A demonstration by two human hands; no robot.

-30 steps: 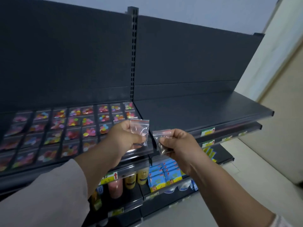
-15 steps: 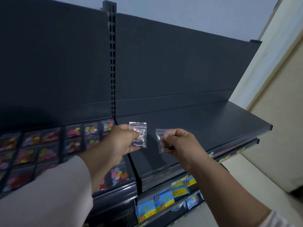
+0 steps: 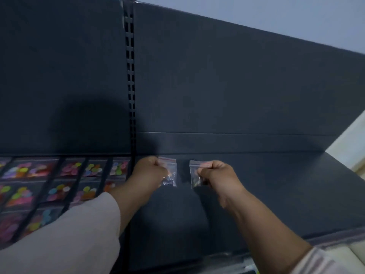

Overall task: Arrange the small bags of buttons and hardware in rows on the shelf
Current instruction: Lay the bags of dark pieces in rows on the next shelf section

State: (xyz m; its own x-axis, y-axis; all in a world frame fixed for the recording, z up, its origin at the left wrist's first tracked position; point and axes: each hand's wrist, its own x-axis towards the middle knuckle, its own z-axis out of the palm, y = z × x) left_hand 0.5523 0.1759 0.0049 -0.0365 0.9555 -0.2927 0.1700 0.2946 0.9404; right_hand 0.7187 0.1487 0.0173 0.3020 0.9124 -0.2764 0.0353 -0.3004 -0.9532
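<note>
I'm pinching left bag (image 3: 171, 169) in left hand (image 3: 150, 172) fingers (image 3: 160, 171), right bag (image 3: 194, 174) in right hand (image 3: 218, 174); button bags (image 3: 69, 180) left of fingers lying rowed; shelf (image 3: 276, 194) beneath fingers awaiting rows.

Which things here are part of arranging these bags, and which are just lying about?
Job: left hand, pinching left clear bag; right hand, pinching right clear bag; right shelf section; rows of button bags.
Just there: slotted upright; back panel; wall.
</note>
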